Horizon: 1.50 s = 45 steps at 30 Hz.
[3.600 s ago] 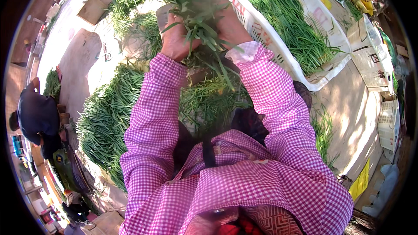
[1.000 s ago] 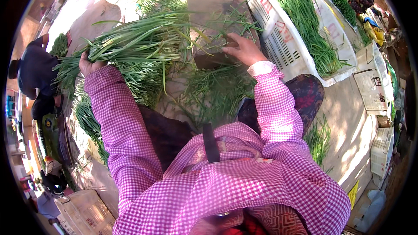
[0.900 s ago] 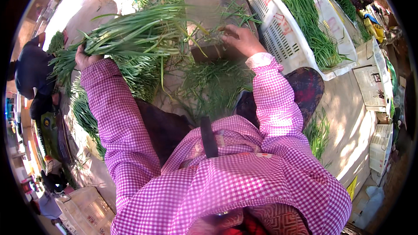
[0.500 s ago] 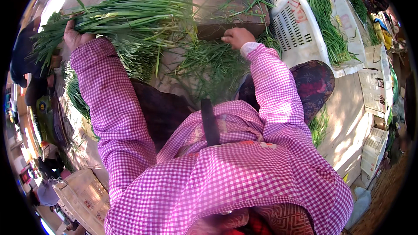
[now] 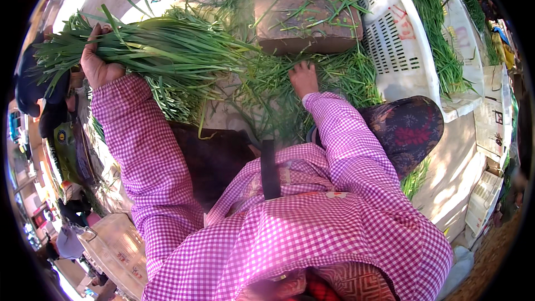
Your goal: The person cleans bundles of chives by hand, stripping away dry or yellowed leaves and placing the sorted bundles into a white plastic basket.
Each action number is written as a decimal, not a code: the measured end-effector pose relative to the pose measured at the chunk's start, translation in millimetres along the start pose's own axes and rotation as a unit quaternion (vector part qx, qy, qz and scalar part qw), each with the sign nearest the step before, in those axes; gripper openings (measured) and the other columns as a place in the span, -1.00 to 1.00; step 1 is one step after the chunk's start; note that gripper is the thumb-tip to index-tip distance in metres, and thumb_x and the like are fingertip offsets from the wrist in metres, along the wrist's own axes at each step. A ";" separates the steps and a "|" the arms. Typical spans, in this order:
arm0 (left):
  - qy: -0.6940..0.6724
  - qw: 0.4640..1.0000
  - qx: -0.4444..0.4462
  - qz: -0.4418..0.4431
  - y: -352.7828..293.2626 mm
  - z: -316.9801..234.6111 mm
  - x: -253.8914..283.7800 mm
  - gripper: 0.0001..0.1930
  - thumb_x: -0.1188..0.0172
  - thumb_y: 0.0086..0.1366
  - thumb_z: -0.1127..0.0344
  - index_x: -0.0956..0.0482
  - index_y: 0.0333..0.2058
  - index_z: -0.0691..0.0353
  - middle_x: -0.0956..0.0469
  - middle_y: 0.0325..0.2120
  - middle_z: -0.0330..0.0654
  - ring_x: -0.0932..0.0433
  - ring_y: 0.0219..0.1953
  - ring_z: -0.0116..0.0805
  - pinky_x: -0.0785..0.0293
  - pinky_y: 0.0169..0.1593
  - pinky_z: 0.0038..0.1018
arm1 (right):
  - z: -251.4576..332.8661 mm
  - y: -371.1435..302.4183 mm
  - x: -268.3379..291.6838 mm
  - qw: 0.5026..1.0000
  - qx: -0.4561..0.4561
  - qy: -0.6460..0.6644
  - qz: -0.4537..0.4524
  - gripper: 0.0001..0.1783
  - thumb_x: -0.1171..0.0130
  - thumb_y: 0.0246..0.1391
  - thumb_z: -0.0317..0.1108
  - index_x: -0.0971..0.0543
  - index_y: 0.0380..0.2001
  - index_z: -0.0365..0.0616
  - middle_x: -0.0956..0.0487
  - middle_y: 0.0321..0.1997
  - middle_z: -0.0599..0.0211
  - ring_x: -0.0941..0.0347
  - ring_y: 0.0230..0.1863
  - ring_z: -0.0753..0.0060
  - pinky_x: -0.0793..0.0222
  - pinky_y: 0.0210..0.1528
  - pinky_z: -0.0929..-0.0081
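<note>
Curled about a thick bundle of long, flat green leaves (image 5: 173, 44), your left hand (image 5: 102, 67), seen in the head view, grips it near one end. From your fingers the bundle stretches rightward, roughly level, while its left end fans out beyond the hand. Below it lies a heap of similar green stalks (image 5: 174, 100), partly covered by the bundle.

Your right hand (image 5: 304, 78), its fingers slightly bent and pointing away from you, is at a scatter of loose green leaves (image 5: 348, 75); whether the fingertips pinch any of them cannot be told. Just beyond these fingers stands a brown rectangular block (image 5: 312, 44), its top strewn with thin green pieces (image 5: 315, 0). To the right of the block, a white slotted plastic crate (image 5: 415, 75) holds long green leaves (image 5: 432, 28). Your dark flowered trouser knee (image 5: 407, 131) is near the crate's lower end.
</note>
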<state>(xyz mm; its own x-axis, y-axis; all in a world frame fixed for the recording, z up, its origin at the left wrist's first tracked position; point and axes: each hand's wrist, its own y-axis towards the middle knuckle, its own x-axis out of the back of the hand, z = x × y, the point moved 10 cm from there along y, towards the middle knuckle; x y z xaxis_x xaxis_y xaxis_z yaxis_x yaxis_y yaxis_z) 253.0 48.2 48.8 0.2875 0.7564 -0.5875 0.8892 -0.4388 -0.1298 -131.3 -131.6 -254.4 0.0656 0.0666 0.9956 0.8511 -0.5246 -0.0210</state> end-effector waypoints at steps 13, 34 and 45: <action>0.031 0.998 -0.002 0.049 -7.1 9.3 -17.3 -0.81 -0.13 0.09 0.52 -0.48 -0.30 0.50 -0.51 -0.46 -0.05 -0.52 -0.44 -0.18 -0.53 -0.30 -0.31 | -29.2 49.0 160.3 0.409 -0.049 0.906 0.093 -0.67 0.05 0.20 -0.20 -0.44 -0.22 -0.32 -0.51 -0.36 0.23 -0.56 -0.44 0.27 -0.54 -0.43 0.31; 0.120 0.938 0.121 0.300 -97.1 124.7 -125.6 -0.71 -0.18 0.06 0.53 -0.42 -0.19 0.41 -0.53 -0.22 0.08 -0.55 -0.18 -0.13 -0.59 -0.25 -0.29 | 19.7 19.9 219.8 0.649 0.058 0.743 0.153 -0.73 -0.03 0.17 -0.23 -0.55 -0.38 -0.23 -0.43 -0.61 0.50 -0.42 -0.67 0.63 -0.38 -0.62 0.67; -0.047 0.996 -0.006 0.080 -42.7 34.0 -65.5 -0.76 0.01 0.14 0.44 -0.38 -0.23 0.47 -0.44 -0.36 -0.02 -0.46 -0.31 -0.17 -0.48 -0.17 -0.19 | -63.0 28.6 187.9 0.574 -0.070 0.815 0.036 -0.68 -0.02 0.18 -0.13 -0.51 -0.39 -0.21 -0.22 -0.71 0.59 -0.10 -0.79 0.78 -0.07 -0.76 0.73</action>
<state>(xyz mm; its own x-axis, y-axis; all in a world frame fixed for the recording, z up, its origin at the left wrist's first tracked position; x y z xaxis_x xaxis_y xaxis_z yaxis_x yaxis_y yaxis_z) 184.0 0.9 65.7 0.3917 0.6286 -0.6719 0.8395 -0.5431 -0.0187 -127.4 -187.5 -62.2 -0.5737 -0.7823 -0.2428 0.8191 -0.5466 -0.1741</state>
